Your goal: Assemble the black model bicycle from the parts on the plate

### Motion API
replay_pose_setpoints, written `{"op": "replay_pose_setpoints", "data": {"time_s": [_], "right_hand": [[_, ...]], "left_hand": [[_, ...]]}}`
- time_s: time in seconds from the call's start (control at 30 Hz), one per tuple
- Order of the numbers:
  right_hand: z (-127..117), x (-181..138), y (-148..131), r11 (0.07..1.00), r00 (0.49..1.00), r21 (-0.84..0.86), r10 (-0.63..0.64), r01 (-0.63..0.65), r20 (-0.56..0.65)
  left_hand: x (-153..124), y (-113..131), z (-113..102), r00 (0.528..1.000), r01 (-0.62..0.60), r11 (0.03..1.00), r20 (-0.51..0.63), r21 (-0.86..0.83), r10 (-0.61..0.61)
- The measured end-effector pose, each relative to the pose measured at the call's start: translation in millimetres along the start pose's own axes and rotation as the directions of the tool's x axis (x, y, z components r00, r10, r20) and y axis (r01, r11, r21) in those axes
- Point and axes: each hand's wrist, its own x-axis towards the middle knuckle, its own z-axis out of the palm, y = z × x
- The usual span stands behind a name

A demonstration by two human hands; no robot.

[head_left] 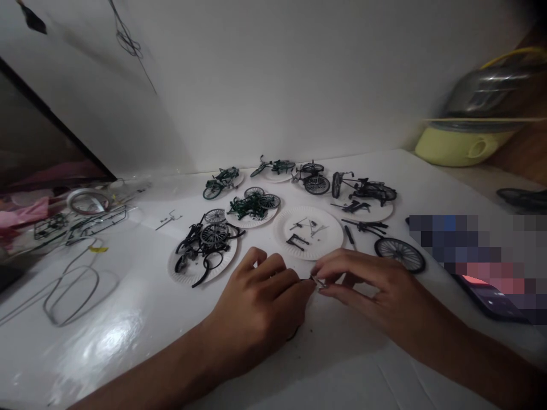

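My left hand (265, 299) is closed, its fingers wrapped round a black model bicycle part (293, 335) that is mostly hidden; a thin dark curve of it shows under the palm. Between the thumb and fingertips of my right hand (363, 279) is a small silver part (318, 282). The fingertips of both hands nearly meet at this part. Just beyond them a white paper plate (284, 250) carries several small silver and black pieces, among them a black fork-shaped piece (298, 241). A spoked model wheel (400, 254) with frame pieces lies beyond my right hand.
Model bicycles and parts, some on paper plates, stand around: black parts (213, 234), green parts (251, 205), a dark bicycle (363, 188). A phone (491, 304) lies at right. A yellow pot (461, 145) stands back right. Wire frames (98, 222) and a loose cable (70, 290) lie left.
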Motion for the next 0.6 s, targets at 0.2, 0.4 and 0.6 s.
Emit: {"op": "replay_pose_setpoints", "data": {"time_s": [0.2, 0.4, 0.6], "right_hand": [[1, 0, -1, 0.981, 0.982, 0.063, 0.179, -0.183, 0.061], [-4, -1, 5, 0.986, 1.0, -0.166, 0.009, -0.005, 0.022], [-13, -4, 3, 0.908, 0.938, -0.315, -0.181, 0.275, 0.297]], "left_hand": [[-1, 1, 3, 0.999, 0.024, 1.0, 0.035, -0.01, -0.024], [-3, -3, 4, 0.996, 0.084, 0.997, 0.008, -0.002, -0.083], [-2, -10, 0, 0.992, 0.127, 0.992, -0.001, -0.004, -0.127]]}}
